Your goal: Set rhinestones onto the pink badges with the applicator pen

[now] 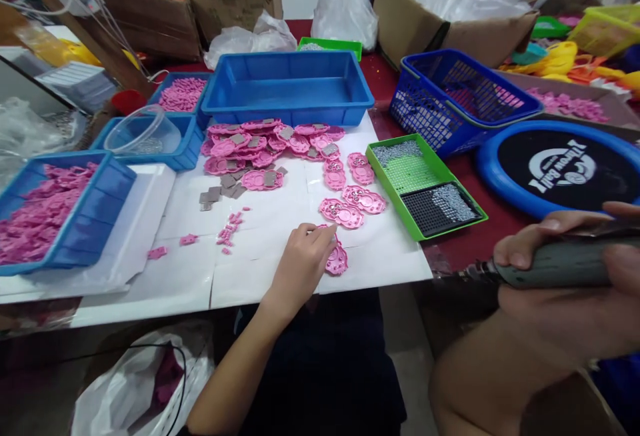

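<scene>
Left hand (300,264) down, right hand (565,276) clenched
</scene>
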### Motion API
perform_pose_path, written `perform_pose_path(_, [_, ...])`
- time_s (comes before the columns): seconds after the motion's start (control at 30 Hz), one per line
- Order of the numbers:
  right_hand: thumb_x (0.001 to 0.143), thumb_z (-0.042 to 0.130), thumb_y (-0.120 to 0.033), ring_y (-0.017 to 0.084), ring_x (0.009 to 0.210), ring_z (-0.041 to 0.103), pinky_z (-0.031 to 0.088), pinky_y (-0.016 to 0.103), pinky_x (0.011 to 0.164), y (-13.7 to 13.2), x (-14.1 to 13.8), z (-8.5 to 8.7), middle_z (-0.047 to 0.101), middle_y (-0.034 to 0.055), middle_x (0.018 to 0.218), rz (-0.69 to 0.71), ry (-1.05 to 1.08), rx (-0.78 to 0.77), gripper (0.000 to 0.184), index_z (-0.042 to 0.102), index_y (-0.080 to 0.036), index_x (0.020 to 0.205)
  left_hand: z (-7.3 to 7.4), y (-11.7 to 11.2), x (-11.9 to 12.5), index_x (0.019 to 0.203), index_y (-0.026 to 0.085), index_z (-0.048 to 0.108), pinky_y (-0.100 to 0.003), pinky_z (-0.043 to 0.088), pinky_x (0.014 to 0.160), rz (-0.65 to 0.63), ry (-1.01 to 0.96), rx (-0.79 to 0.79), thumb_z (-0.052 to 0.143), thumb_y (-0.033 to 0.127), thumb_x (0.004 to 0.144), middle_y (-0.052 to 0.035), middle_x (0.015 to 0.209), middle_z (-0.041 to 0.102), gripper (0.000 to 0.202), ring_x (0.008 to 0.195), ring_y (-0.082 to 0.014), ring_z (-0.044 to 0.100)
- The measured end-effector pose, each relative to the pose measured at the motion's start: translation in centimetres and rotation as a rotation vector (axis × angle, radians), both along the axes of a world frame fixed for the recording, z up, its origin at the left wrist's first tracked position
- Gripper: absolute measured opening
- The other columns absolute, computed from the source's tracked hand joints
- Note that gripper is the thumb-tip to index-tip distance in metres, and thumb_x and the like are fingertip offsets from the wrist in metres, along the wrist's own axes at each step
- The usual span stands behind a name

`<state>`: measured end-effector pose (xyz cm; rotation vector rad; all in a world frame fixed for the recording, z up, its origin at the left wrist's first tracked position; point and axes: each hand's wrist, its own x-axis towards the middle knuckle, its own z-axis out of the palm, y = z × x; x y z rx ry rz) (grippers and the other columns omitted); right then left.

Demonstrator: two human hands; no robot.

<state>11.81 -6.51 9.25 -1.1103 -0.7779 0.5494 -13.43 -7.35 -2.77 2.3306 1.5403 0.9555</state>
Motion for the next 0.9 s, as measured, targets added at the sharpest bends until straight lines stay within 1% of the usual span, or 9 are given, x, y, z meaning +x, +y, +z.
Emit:
perform_pose_path(0.13, [0.061,0.056,-0.025,0.012,0.039,0.042,0.03,0.031,0.032,0.9,-0.2,-0.2,0.058,-0.0041,0.069,0.075,-0.016,0.175,0.035,0.068,-0.026,0.094,-0.1,-0.9,1.7,0.132,0.019,0.06,-0.043,0.057,0.088,-0.11,-0.041,-0.01,0.053,0.013,0.102,-0.0104,0.109,0.073,0.032,0.103,-0.0263,0.061])
perform_pose_path(0.2, [0.069,0.056,-0.024,0.01,0.037,0.042,0.032,0.029,0.032,1.8,-0.4,-0.3,0.06,-0.0066,0.071,0.066,-0.055,0.216,0.033,0.062,-0.027,0.101,-0.2,-1.1,3.0,0.135,0.019,0.058,-0.045,0.057,0.088,-0.181,-0.066,-0.006,0.053,0.011,0.102,-0.0107,0.113,0.073,0.034,0.105,-0.0269,0.061])
perform_pose_path(0.27, [0.075,0.058,-0.022,0.009,0.039,0.047,0.036,0.027,0.034,2.9,-0.6,-0.4,0.062,-0.0069,0.078,0.031,-0.098,0.257,0.032,0.056,-0.027,0.106,-0.4,-1.0,4.3,0.134,0.019,0.058,-0.045,0.057,0.088,-0.234,-0.112,-0.016,0.054,0.012,0.102,-0.0103,0.114,0.074,0.033,0.104,-0.0268,0.062])
perform_pose_path(0.37, [0.081,0.058,-0.021,0.007,0.042,0.051,0.039,0.025,0.037,3.9,-1.2,-0.6,0.062,-0.005,0.086,0.05,-0.139,0.297,0.027,0.051,-0.025,0.108,-0.6,-0.7,5.8,0.132,0.019,0.058,-0.043,0.059,0.087,-0.247,-0.207,-0.044,0.06,0.018,0.101,-0.0097,0.112,0.074,0.031,0.103,-0.0255,0.064])
perform_pose_path(0.47, [0.083,0.056,-0.02,0.007,0.039,0.047,0.036,0.025,0.035,3.9,-2.4,-1.2,0.057,-0.0062,0.081,0.151,-0.121,0.281,0.022,0.052,-0.025,0.104,-0.7,-0.6,6.4,0.128,0.019,0.06,-0.043,0.059,0.089,-0.214,-0.263,-0.024,0.062,0.02,0.101,-0.0099,0.114,0.073,0.027,0.103,-0.0244,0.067])
perform_pose_path(0.53, [0.082,0.057,-0.021,0.008,0.037,0.046,0.035,0.026,0.032,3.3,-3.3,-1.8,0.056,-0.0071,0.077,0.214,-0.093,0.247,0.025,0.054,-0.027,0.106,-0.8,-0.7,6.4,0.118,0.02,0.065,-0.042,0.059,0.09,-0.2,-0.267,0.001,0.061,0.02,0.101,-0.0093,0.112,0.072,0.017,0.104,-0.0237,0.067])
perform_pose_path(0.63, [0.08,0.06,-0.027,0.009,0.035,0.043,0.035,0.028,0.032,2.4,-4.4,-2.8,0.054,-0.0077,0.075,0.237,-0.099,0.144,0.031,0.054,-0.032,0.11,-0.8,-1.1,6.4,0.105,0.02,0.068,-0.041,0.058,0.089,-0.192,-0.246,0.019,0.06,0.017,0.101,-0.0089,0.109,0.071,0.009,0.104,-0.0232,0.067])
perform_pose_path(0.73, [0.08,0.062,-0.03,0.01,0.035,0.041,0.035,0.03,0.032,1.8,-4.8,-3.4,0.052,-0.007,0.074,0.236,-0.113,0.08,0.029,0.054,-0.034,0.107,-0.7,-1.3,6.3,0.108,0.019,0.067,-0.041,0.057,0.09,-0.2,-0.227,0.016,0.059,0.014,0.101,-0.0098,0.112,0.071,0.011,0.104,-0.023,0.066])
perform_pose_path(0.9, [0.086,0.063,-0.027,0.009,0.037,0.044,0.039,0.029,0.033,1.9,-4.5,-3.8,0.056,-0.0051,0.077,0.263,-0.105,0.172,0.025,0.062,-0.034,0.11,-0.7,-1.2,6.2,0.114,0.019,0.065,-0.042,0.057,0.092,-0.228,-0.208,0.026,0.057,0.008,0.098,-0.0105,0.115,0.07,0.021,0.109,-0.0241,0.065])
